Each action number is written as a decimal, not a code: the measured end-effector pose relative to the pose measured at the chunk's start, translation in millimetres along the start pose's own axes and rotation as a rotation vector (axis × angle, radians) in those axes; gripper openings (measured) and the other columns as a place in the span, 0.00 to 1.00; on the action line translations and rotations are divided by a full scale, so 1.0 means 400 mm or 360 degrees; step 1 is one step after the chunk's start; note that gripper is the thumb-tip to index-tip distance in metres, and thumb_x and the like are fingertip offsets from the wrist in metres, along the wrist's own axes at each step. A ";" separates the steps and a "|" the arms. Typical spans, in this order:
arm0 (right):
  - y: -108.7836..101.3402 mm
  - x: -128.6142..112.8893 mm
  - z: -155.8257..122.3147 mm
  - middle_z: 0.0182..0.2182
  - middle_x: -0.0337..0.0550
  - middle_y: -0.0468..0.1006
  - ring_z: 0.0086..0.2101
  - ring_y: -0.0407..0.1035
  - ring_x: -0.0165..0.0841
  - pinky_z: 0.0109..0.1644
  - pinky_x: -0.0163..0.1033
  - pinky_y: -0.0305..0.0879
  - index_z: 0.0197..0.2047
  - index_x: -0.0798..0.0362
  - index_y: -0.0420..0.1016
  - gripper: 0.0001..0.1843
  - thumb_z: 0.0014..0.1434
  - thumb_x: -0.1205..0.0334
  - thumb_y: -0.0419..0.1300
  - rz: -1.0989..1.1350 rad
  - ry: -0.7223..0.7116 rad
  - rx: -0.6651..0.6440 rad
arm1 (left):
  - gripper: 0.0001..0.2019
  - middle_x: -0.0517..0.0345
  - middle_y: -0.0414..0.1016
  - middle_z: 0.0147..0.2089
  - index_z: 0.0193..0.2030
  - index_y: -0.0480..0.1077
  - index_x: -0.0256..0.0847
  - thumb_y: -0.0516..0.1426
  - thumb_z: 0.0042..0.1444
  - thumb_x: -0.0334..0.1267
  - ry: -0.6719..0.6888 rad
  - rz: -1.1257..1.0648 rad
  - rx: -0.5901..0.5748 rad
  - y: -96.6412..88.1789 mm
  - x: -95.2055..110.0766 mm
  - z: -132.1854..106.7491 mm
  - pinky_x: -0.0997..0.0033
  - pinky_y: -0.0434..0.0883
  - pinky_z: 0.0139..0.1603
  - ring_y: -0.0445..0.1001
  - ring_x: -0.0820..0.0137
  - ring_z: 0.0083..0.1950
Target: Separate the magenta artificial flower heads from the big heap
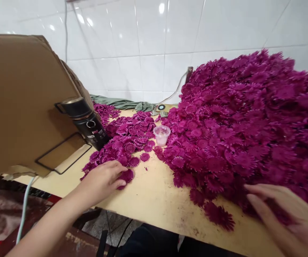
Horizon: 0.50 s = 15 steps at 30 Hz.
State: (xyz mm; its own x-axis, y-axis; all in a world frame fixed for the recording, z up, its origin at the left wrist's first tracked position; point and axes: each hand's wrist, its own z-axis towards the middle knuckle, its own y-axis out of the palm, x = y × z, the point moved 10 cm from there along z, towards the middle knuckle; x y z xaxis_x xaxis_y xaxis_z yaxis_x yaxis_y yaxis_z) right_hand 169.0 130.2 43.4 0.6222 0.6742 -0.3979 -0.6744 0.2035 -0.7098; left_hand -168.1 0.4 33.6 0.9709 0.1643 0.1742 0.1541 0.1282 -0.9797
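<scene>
Beside the smaller heap of purple artificial flower heads (125, 137), my left hand (102, 180) has its thumb and fingers closed on a single purple flower head (127, 176) at the heap's near end. On the other side, my right hand (287, 216) is at the near edge of a much larger mound of loose purple flower heads (239, 121). Its thumb and index fingertips come together in a pinch; what is between them, if anything, does not show. A small clear plastic cup (161, 135) with whitish contents stands between the two heaps.
A black flask (86, 125) leans by a large cardboard box (28, 103) on the left. A thin black wire frame (62, 153) sits at the box's foot. Green cloth (119, 102) lies along the tiled wall behind the wooden table (154, 200). A pale cable (25, 207) hangs at left.
</scene>
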 end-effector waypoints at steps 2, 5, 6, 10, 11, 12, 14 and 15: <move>0.039 -0.093 -0.006 0.33 0.45 0.75 0.34 0.71 0.36 0.35 0.40 0.69 0.37 0.47 0.72 0.14 0.55 0.49 0.52 0.0072 -0.0229 -0.0111 | 0.17 0.50 0.73 0.45 0.46 0.71 0.43 0.56 0.48 0.41 -0.0112 0.0075 0.0057 0.039 -0.042 -0.022 0.64 0.70 0.40 0.73 0.60 0.43; 0.070 -0.164 -0.017 0.32 0.45 0.75 0.34 0.71 0.34 0.35 0.37 0.70 0.37 0.48 0.73 0.10 0.56 0.56 0.53 0.0145 -0.0401 -0.0170 | 0.16 0.50 0.72 0.45 0.48 0.70 0.42 0.52 0.52 0.38 -0.0141 0.0096 0.0169 0.065 -0.042 -0.014 0.65 0.70 0.39 0.73 0.62 0.42; 0.075 -0.175 -0.019 0.32 0.44 0.75 0.34 0.71 0.34 0.35 0.36 0.70 0.37 0.48 0.73 0.09 0.55 0.57 0.54 0.0168 -0.0415 -0.0176 | 0.15 0.51 0.72 0.43 0.47 0.70 0.42 0.50 0.54 0.37 -0.0126 0.0090 0.0200 0.067 -0.033 -0.005 0.66 0.70 0.38 0.73 0.63 0.41; 0.106 -0.213 -0.018 0.31 0.44 0.74 0.33 0.70 0.32 0.36 0.34 0.69 0.36 0.50 0.73 0.07 0.55 0.62 0.55 0.0354 -0.0353 -0.0280 | 0.15 0.52 0.72 0.37 0.38 0.73 0.41 0.45 0.57 0.35 -0.0017 0.0048 0.0329 0.055 0.014 0.031 0.65 0.69 0.36 0.71 0.65 0.36; 0.123 -0.225 -0.012 0.31 0.44 0.74 0.33 0.70 0.32 0.35 0.34 0.68 0.35 0.50 0.73 0.07 0.55 0.63 0.54 0.0438 -0.0299 -0.0333 | 0.14 0.52 0.71 0.37 0.36 0.73 0.41 0.46 0.57 0.35 0.0009 0.0047 0.0403 0.044 0.026 0.036 0.64 0.69 0.37 0.71 0.64 0.37; 0.143 -0.237 -0.004 0.31 0.45 0.74 0.32 0.70 0.32 0.35 0.35 0.68 0.34 0.51 0.73 0.08 0.56 0.62 0.53 0.0535 -0.0219 -0.0394 | 0.13 0.51 0.71 0.39 0.34 0.73 0.41 0.47 0.57 0.35 0.0025 0.0054 0.0498 0.029 0.038 0.037 0.63 0.69 0.38 0.70 0.63 0.39; 0.201 -0.256 0.018 0.30 0.45 0.73 0.31 0.69 0.32 0.33 0.36 0.67 0.34 0.52 0.72 0.09 0.56 0.60 0.52 0.0764 0.0012 -0.0545 | 0.11 0.49 0.70 0.43 0.33 0.73 0.41 0.49 0.55 0.35 0.0059 0.0086 0.0701 -0.005 0.068 0.033 0.60 0.68 0.41 0.68 0.61 0.43; 0.236 -0.260 0.029 0.29 0.45 0.73 0.30 0.68 0.32 0.33 0.36 0.66 0.34 0.53 0.71 0.10 0.57 0.58 0.51 0.0891 0.0181 -0.0619 | 0.11 0.48 0.70 0.44 0.34 0.73 0.41 0.50 0.55 0.34 0.0102 0.0101 0.0774 -0.019 0.089 0.030 0.59 0.68 0.42 0.68 0.60 0.44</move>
State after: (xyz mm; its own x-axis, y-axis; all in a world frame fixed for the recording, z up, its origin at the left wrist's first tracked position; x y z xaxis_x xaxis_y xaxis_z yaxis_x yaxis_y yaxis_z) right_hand 35.8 87.7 24.6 0.2740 0.5207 -0.8086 -0.7279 -0.4373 -0.5282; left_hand -136.9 17.1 48.6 0.9872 0.1284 0.0941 0.0054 0.5642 -0.8256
